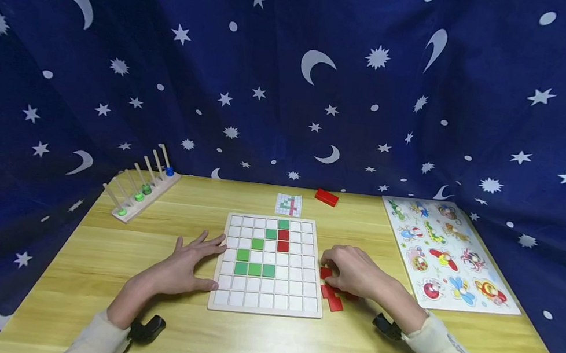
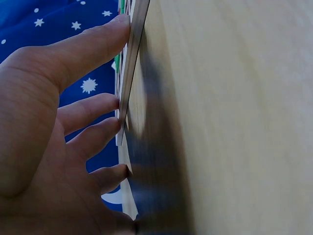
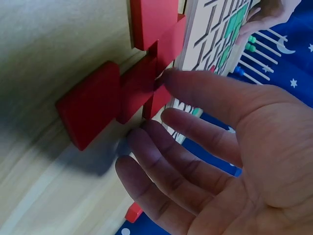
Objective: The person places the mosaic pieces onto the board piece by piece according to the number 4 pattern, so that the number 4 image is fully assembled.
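at the squarish, face-up board [image 1: 282, 272], left grip [image 1: 181, 268] is released; right grip [image 1: 356, 271], by red tiles [image 1: 335, 304], unclear

I note a white gridded board [image 1: 266, 301], centre frame, bearing green tiles [image 1: 255, 269] and red tiles [image 1: 282, 246]; loose red squares [image 1: 335, 304], centre-right; yellowish wood-grained desk [image 1: 191, 335]; above, a dark blue cloth [image 1: 279, 24] with white moons and stars.
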`<act>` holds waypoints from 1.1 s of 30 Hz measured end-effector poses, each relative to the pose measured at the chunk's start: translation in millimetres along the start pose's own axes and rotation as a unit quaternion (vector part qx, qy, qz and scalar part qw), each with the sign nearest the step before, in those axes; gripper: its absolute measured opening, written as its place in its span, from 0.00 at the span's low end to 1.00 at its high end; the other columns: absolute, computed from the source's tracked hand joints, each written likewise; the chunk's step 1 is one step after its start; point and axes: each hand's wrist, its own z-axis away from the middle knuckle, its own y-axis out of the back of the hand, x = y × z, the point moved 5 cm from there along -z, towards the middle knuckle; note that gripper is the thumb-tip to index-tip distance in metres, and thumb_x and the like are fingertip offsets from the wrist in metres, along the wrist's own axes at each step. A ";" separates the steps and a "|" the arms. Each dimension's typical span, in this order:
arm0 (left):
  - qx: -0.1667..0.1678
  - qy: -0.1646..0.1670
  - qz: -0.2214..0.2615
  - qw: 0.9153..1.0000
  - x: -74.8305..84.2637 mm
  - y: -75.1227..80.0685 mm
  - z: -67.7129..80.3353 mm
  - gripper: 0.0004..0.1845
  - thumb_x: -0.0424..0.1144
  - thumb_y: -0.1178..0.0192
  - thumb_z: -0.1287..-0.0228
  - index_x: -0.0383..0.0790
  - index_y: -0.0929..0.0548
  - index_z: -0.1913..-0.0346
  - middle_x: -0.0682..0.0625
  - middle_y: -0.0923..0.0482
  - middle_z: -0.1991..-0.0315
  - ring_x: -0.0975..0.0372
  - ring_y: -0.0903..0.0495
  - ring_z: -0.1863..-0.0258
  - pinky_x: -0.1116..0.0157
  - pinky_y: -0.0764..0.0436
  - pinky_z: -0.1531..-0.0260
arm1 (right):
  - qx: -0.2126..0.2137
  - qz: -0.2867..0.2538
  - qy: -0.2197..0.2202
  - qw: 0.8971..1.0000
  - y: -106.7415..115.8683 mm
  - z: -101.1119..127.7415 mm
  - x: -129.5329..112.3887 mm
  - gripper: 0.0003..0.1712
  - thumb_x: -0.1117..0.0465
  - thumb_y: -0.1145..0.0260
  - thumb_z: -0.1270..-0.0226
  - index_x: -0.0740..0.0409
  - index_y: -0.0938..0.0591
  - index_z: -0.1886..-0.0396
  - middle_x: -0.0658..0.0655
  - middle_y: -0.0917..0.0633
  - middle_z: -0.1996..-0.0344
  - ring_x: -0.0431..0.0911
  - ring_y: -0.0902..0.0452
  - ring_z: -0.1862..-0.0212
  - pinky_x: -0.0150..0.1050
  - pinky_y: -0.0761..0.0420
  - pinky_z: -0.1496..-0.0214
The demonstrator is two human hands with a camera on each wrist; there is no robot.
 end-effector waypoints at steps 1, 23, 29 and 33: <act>0.000 0.000 0.002 1.000 0.2 0.4 0.0 0.43 0.52 0.25 0.46 0.43 0.29 0.28 0.50 0.46 0.22 0.42 0.56 0.23 0.24 0.68 0.40 | 0.001 0.001 0.001 1.000 -0.3 -0.4 0.0 0.12 0.63 0.20 0.51 0.53 0.15 0.67 0.46 0.24 0.78 0.39 0.33 0.74 0.35 0.32 0.73; -0.001 0.002 0.000 1.000 -3.2 0.1 0.2 0.43 0.54 0.26 0.45 0.45 0.29 0.27 0.51 0.46 0.22 0.43 0.57 0.23 0.25 0.68 0.40 | 0.029 0.013 0.001 0.999 12.5 -8.4 -4.9 0.12 0.67 0.24 0.51 0.56 0.15 0.64 0.47 0.24 0.74 0.39 0.34 0.75 0.34 0.31 0.74; 0.000 0.003 0.004 1.000 -2.1 -0.3 0.3 0.43 0.53 0.25 0.46 0.44 0.29 0.28 0.51 0.46 0.22 0.43 0.57 0.23 0.25 0.69 0.40 | 0.029 0.011 0.005 1.000 13.3 -13.1 -12.9 0.12 0.65 0.24 0.48 0.55 0.14 0.63 0.48 0.25 0.75 0.39 0.35 0.76 0.33 0.34 0.75; -0.001 0.005 0.005 1.000 -1.7 -0.4 0.3 0.43 0.53 0.25 0.46 0.44 0.29 0.28 0.51 0.46 0.22 0.43 0.57 0.23 0.25 0.69 0.40 | 0.026 0.010 0.010 1.000 12.1 -17.4 -16.9 0.12 0.65 0.24 0.47 0.56 0.13 0.61 0.49 0.23 0.73 0.40 0.34 0.75 0.34 0.32 0.73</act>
